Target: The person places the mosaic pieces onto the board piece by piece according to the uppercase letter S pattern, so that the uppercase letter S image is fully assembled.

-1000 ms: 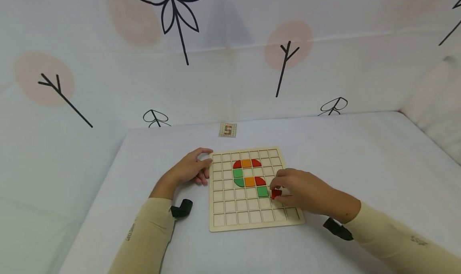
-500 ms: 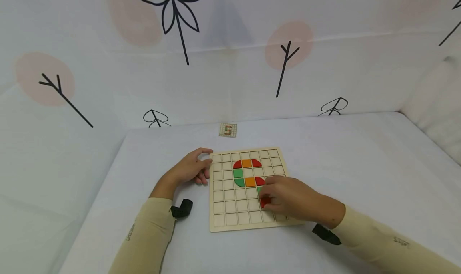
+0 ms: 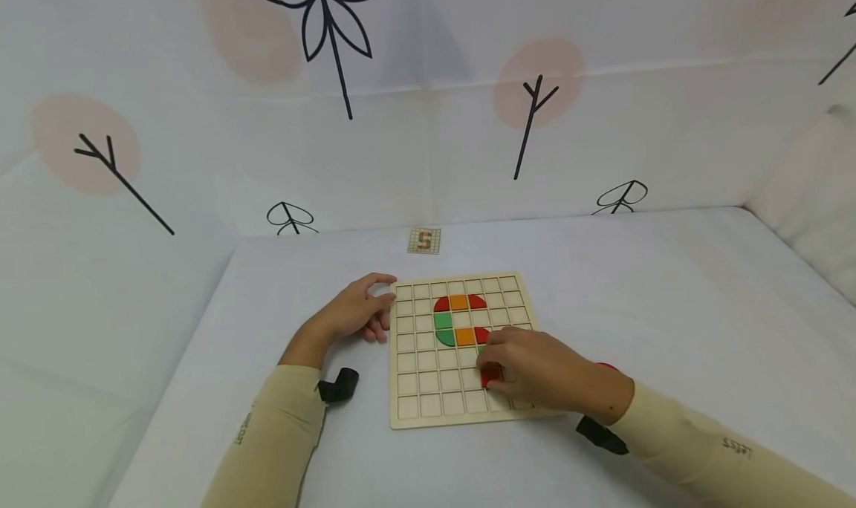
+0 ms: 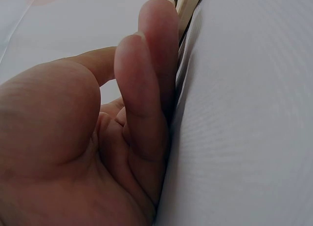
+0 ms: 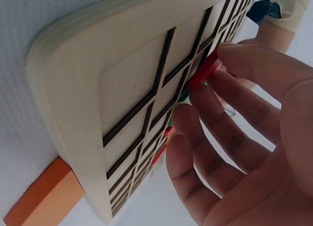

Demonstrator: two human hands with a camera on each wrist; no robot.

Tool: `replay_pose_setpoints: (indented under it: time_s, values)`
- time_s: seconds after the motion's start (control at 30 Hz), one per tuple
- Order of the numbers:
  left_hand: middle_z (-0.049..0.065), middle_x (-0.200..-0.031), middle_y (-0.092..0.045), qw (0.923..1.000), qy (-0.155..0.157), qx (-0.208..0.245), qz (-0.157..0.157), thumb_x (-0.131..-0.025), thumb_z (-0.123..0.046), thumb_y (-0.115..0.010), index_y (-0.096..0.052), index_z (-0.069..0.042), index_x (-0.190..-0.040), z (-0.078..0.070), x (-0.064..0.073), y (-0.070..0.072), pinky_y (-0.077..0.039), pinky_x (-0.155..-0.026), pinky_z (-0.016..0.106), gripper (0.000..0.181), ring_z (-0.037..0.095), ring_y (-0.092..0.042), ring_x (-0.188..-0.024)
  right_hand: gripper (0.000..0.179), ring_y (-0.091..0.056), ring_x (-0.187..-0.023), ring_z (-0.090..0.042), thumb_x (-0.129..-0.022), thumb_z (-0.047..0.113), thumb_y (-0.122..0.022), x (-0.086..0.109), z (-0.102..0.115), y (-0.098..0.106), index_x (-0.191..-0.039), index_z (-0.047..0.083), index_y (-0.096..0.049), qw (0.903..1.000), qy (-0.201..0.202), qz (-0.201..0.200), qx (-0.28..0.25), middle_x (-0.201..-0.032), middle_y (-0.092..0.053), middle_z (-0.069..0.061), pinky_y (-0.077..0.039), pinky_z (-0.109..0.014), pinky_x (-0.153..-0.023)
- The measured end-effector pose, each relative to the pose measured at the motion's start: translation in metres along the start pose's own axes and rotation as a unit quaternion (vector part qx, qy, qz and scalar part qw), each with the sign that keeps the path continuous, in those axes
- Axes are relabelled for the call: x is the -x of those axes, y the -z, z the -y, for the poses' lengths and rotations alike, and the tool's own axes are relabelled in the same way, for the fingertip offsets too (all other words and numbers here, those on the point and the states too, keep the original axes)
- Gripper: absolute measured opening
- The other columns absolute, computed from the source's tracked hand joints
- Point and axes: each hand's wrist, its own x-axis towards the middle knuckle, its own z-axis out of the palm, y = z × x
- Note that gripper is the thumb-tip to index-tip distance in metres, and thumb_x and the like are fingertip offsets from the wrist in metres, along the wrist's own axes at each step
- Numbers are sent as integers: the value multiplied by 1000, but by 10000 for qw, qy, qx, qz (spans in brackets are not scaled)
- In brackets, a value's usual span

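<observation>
A wooden grid board (image 3: 435,422) lies flat on the white cloth. Several red, orange and green tiles sit in its cells in a curved shape. My right hand (image 3: 535,367) pinches a red tile (image 5: 204,73) between thumb and fingers, low over a cell just below a partly hidden green tile. In the right wrist view the red tile is tilted against the grid; whether it lies in the cell I cannot tell. At the board's left edge, my left hand (image 3: 354,311) rests on the cloth with loosely bent fingers, its fingertips touching the rim.
Behind the board lies a small printed card (image 3: 424,241) with an S-like pattern on a grid. An orange piece (image 5: 46,194) lies on the cloth beside the board. Part of a red piece (image 3: 607,365) shows behind my right wrist. A patterned cloth wall rises behind.
My right hand has moved left and towards me over the board with the red tile, then settled at a cell below the green tile. The left hand stays where it was.
</observation>
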Motion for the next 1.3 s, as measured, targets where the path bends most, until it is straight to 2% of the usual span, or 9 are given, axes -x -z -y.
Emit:
replay_pose_setpoints:
  time_s: [0.2,0.5,0.97,1.3]
  values:
    - [8,-77,-67,10000,1,3,-2,-105,-30,-52,-39,-26,-148,1,0,0,-53,-56,27,45,16,-66,-58,12,-57,-88,-8,-83,20,-81,0,0,1,-93,20,-75,10000,50,21,-13,-92,-66,10,-56,-31,-81]
    - [7,-77,-67,10000,-4,-11,11,-105,-30,-52,-39,-25,-148,1,-1,0,-52,-55,27,45,16,-65,-57,15,-63,-95,-13,-82,21,-82,0,-2,1,-96,19,-76,9999,-27,73,94,-97,-69,7,-57,-36,-87]
    - [8,-78,-67,10000,17,-17,21,-105,-30,-52,-39,-26,-149,1,-2,0,-53,-56,27,45,16,-66,-58,19,-64,-102,-18,-82,18,-82,0,-4,1,-100,18,-77,9998,-79,176,90,-103,-69,3,-57,-39,-89]
    - [8,-78,-66,10000,49,-64,10,-105,-31,-52,-38,-27,-149,3,-5,0,-53,-56,27,46,17,-66,-59,21,-64,-101,-16,-82,18,-82,-2,-6,1,-103,19,-77,9997,-120,229,12,-103,-69,5,-57,-38,-89]
